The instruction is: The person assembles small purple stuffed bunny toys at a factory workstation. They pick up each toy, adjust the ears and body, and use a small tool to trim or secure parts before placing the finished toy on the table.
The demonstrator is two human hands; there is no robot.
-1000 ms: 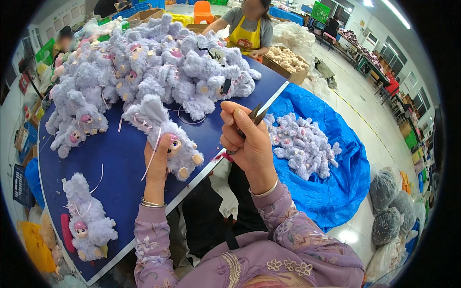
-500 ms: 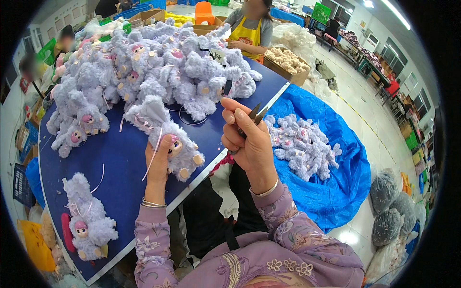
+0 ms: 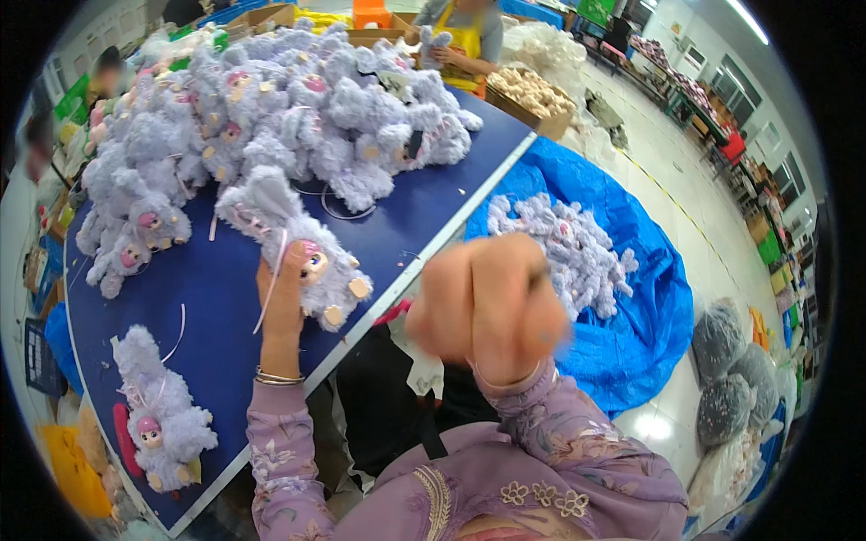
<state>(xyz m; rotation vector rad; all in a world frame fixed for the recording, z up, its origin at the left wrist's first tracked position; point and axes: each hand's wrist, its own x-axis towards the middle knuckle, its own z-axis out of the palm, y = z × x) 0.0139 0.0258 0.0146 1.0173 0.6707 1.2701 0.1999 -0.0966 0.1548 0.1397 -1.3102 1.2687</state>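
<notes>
Left fingers [image 3: 293, 262] clamped on plush doll [image 3: 332, 275] near table edge [image 3: 480, 197], room leftward; right fingers [image 3: 498, 293] curled, grip unclear.

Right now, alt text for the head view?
A left hand holds a lilac doll-faced plush toy at a blue table; the right hand, nearer the camera, is blurred, its grip unclear. Similar toys heap the table's far side, and others lie on a blue plastic sheet at right.
</notes>
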